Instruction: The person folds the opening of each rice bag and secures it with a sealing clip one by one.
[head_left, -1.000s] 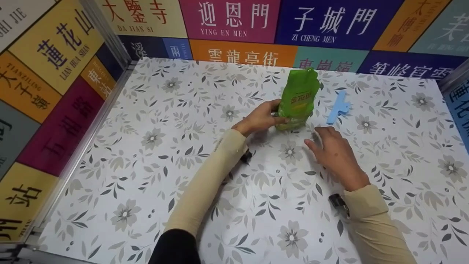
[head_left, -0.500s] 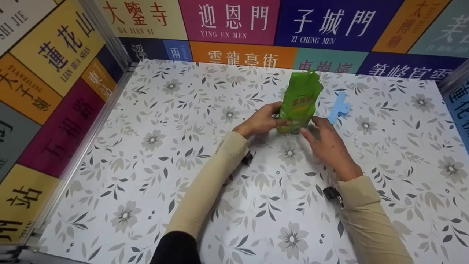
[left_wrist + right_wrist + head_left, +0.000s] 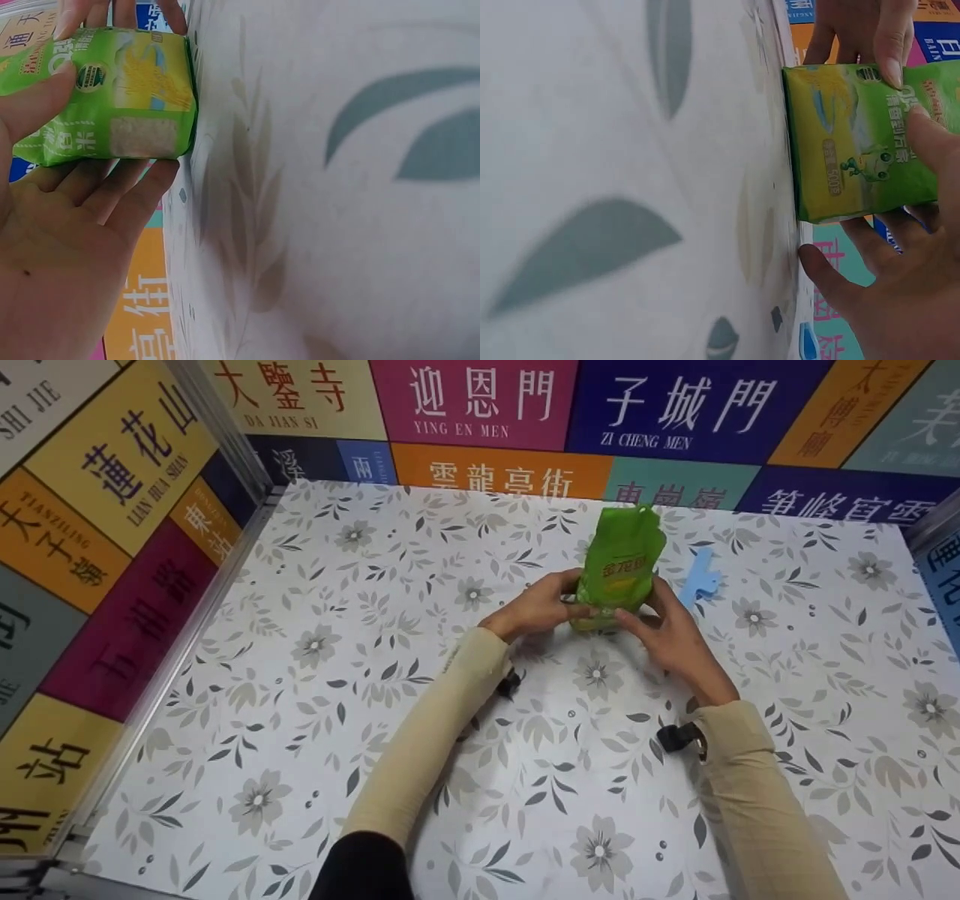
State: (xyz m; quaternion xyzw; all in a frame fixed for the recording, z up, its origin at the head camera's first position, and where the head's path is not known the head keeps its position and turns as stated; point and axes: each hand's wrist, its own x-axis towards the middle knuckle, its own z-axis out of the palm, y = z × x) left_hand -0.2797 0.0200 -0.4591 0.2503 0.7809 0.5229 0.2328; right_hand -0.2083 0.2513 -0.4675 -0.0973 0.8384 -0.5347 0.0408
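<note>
A green bag of rice (image 3: 622,559) stands upright on the patterned table, its top rising loose and slightly creased. My left hand (image 3: 534,604) grips its lower left side, thumb across the front and fingers along the side. From the right, my right hand (image 3: 679,641) holds the bag too, thumb on the lower front. In the left wrist view, pale grains show through a small window on the bag (image 3: 142,97). The right wrist view has the bag's base (image 3: 810,180) right at the tabletop, with both thumbs on its printed front. A light blue bag clip (image 3: 703,574) lies just right of the bag.
The table (image 3: 420,720) wears a white cover printed with grey flowers and leaves. Colourful panels with large lettering (image 3: 480,405) stand along its back edge, and more line the left side (image 3: 120,532). Small black cameras (image 3: 679,737) sit at the wrists.
My right hand has moved forward and left from the tabletop to the bag and taken hold of it. The left hand has kept its grip; the bag has shifted slightly.
</note>
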